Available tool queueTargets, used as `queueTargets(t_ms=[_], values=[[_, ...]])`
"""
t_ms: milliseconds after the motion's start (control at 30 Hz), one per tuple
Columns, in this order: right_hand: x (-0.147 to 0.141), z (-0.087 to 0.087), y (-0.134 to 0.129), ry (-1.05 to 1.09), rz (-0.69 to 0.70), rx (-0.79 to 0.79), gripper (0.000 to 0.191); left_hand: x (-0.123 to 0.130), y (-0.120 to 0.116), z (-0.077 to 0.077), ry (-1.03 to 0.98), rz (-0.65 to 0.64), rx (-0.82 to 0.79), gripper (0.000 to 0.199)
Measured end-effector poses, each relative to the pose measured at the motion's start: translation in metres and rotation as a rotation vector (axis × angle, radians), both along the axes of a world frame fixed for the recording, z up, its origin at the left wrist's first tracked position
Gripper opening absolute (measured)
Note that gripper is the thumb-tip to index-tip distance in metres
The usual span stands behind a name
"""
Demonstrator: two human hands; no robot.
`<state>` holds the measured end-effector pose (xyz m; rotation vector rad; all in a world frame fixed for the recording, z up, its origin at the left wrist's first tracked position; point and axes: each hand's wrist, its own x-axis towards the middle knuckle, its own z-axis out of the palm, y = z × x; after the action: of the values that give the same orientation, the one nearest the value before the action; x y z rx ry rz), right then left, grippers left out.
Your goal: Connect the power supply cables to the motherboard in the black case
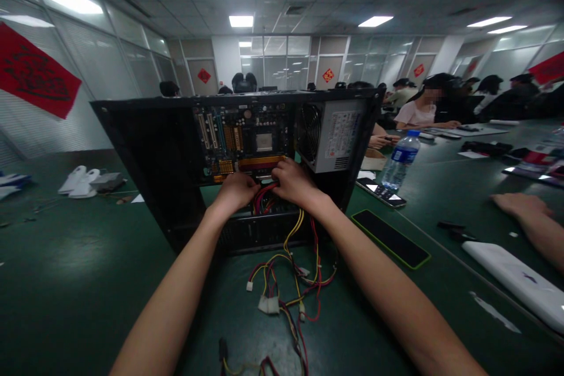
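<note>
An open black computer case (pixel 247 234) stands before me on the green table, with a motherboard (pixel 264 120) inside it. My left hand (pixel 235 191) reaches in at the board's lower edge, fingers closed against a bundle of red cables; what its fingertips pinch is hidden. My right hand (pixel 293 181) is wrapped round the same power cable bundle (pixel 263 197), close to the orange and yellow memory slots (pixel 259 161). A grey power supply (pixel 341 135) with a fan sits at the case's upper right. Loose yellow and red leads with white connectors (pixel 268 304) trail onto the table.
To the right are a water bottle (pixel 400 158), a dark phone (pixel 381 192), a green-edged black slab (pixel 390 238) and a long white device (pixel 515 276). Another person's hand (pixel 522 205) rests at the right. White objects (pixel 79 181) lie left; several people sit behind.
</note>
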<state>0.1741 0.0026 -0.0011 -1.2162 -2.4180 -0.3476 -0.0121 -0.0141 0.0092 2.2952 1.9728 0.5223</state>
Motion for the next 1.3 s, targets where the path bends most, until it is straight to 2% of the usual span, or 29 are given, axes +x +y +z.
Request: queueTargets(t_ms=[267, 433, 600, 867, 1133, 1300], values=[[-0.001, -0.002, 0.001, 0.032, -0.004, -0.029, 0.017, 0.006, 0.002, 0.008, 0.094, 0.060, 0.055, 0.030], [-0.002, -0.003, 0.002, -0.006, 0.035, -0.036, 0.018, 0.005, 0.003, 0.005, 0.094, 0.074, 0.070, 0.029], [-0.006, -0.002, 0.003, -0.083, 0.059, -0.043, 0.020, 0.008, 0.003, -0.001, 0.072, 0.059, 0.024, 0.029], [-0.012, 0.002, 0.006, -0.138, 0.072, -0.032, 0.019, -0.006, 0.008, 0.005, 0.033, 0.003, -0.043, 0.028], [-0.016, 0.003, 0.007, -0.242, 0.052, 0.048, 0.024, -0.010, 0.013, 0.000, 0.019, -0.051, -0.055, 0.032], [-0.015, 0.000, 0.010, -0.231, 0.095, 0.042, 0.020, -0.011, 0.011, -0.002, 0.002, -0.062, -0.056, 0.028]])
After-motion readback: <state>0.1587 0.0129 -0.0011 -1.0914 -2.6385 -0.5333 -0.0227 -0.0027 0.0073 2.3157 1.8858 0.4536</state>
